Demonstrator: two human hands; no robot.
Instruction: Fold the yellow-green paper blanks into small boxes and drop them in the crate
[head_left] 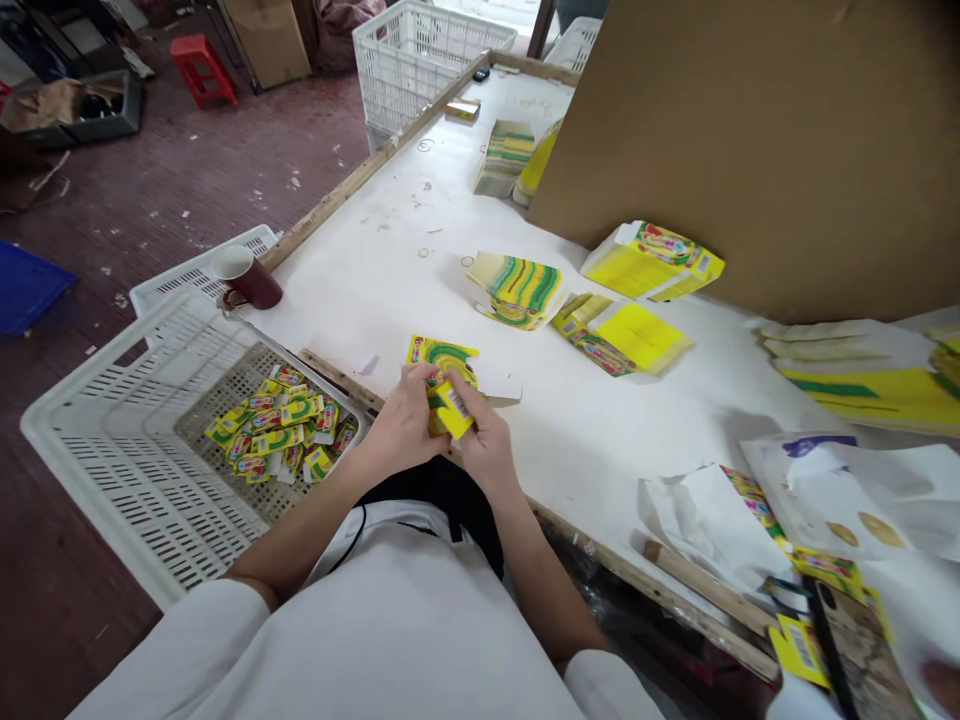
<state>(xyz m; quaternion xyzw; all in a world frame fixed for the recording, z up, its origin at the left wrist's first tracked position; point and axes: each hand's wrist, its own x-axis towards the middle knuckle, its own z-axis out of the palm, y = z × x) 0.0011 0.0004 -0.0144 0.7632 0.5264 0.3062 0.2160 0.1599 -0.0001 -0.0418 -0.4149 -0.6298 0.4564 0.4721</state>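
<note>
Both my hands meet at the table's near edge around a small yellow and green printed carton (455,410) with a barcode on its end. My left hand (407,415) has its fingers closed on the carton's left side. From the right, my right hand (484,440) grips the same carton, thumb on top. Just beyond my fingers lie more flat printed cartons (442,353), partly hidden by my hands. To my left, a white plastic crate (97,420) holds a pile of small yellow and green cartons (281,425).
Stacks of flat cartons (521,285) lie on the white table (360,260), with more (637,335) to their right. A maroon mug (259,280) stands by the left edge. A large cardboard sheet (750,150) rises behind. At right lie paper bags (712,520) and a phone (862,640).
</note>
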